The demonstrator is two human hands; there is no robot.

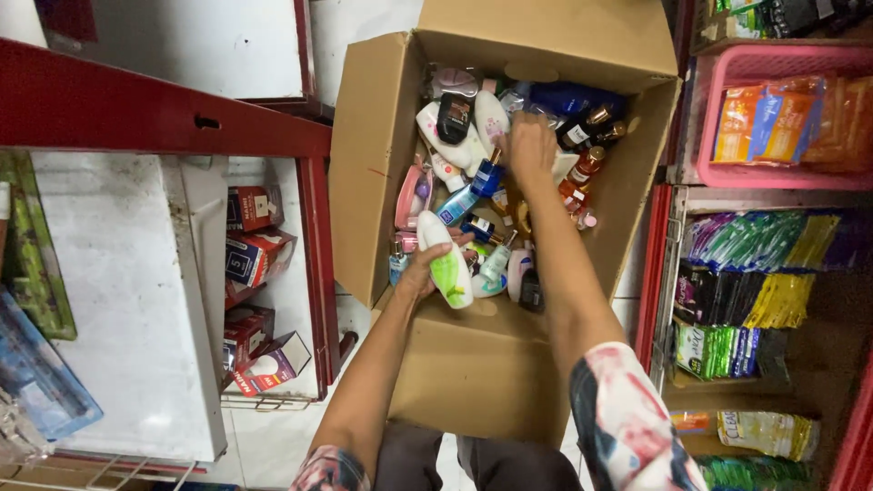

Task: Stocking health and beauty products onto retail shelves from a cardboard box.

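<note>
A big open cardboard box (364, 173) stands on the floor between shelves, packed with several toiletry bottles and tubes. My left hand (420, 271) grips a white bottle with a green lower half (447, 264) near the box's near edge. My right hand (531, 145) reaches deeper into the box, fingers down among the bottles beside a dark blue bottle (568, 98) and small amber bottles (587, 132). What the right hand's fingers hold is hidden. A white tube with a black cap (452, 127) lies at the far left of the pile.
A red metal shelf frame (155, 114) with small red and blue cartons (255, 259) stands on the left. At the right, a pink basket (727, 118) holds orange packets, and lower shelves carry hanging sachet strips (755, 273).
</note>
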